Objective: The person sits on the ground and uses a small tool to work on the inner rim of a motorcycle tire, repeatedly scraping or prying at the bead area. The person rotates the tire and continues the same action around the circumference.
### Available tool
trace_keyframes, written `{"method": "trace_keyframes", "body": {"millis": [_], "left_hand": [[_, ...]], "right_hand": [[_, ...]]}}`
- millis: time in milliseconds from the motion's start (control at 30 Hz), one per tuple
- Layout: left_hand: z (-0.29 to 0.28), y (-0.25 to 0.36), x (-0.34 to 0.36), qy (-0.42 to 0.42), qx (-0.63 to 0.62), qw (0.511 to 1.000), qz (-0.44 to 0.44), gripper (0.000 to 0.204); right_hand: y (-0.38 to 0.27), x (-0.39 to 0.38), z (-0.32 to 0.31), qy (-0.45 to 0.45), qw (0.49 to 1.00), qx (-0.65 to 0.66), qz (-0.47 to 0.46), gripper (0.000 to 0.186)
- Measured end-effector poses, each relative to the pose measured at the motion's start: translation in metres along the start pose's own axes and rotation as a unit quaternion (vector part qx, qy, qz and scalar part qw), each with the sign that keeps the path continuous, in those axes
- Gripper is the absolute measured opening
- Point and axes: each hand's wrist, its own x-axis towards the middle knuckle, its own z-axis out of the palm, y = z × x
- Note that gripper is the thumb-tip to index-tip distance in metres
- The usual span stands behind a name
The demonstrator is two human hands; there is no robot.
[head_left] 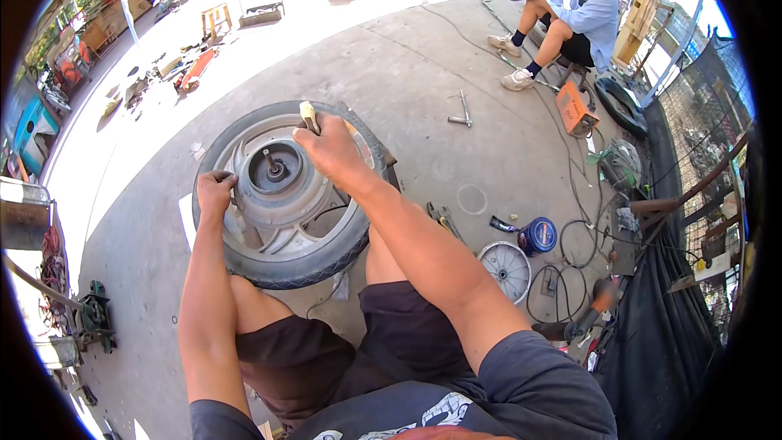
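A tyred motorcycle wheel [285,208] is laid flat over the concrete floor [419,134], a cream-ended tool handle [307,111] is clenched by the right hand [330,147] above the wheel's far side, and whether anything is gripped by the curled left hand [215,194] at its left cannot be told.

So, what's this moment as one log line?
left hand: at wheel | right hand: gripping pale-ended object | tyre: around wheel | other person: seated
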Motion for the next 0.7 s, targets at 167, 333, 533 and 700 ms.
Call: {"method": "trace_keyframes", "body": {"millis": [167,333,533,700], "left_hand": [[-0.001,0.002,-0.010,-0.026,-0.004,1.000,-0.011,0.020],[-0.001,0.005,-0.007,-0.018,0.009,1.000,0.003,0.019],[-0.001,-0.005,0.000,-0.017,0.016,1.000,0.018,0.018],[-0.004,0.005,-0.006,-0.011,0.032,0.999,0.020,0.019]], "right_hand": [[-0.004,-0.006,-0.003,-0.005,1.000,-0.010,0.018,0.022],[0.000,-0.001,-0.002,0.006,1.000,-0.009,0.005,0.024],[0.000,0.000,0.000,0.009,1.000,-0.017,-0.008,0.025],[-0.003,-0.002,-0.001,0.012,1.000,-0.025,-0.012,0.025]]}}
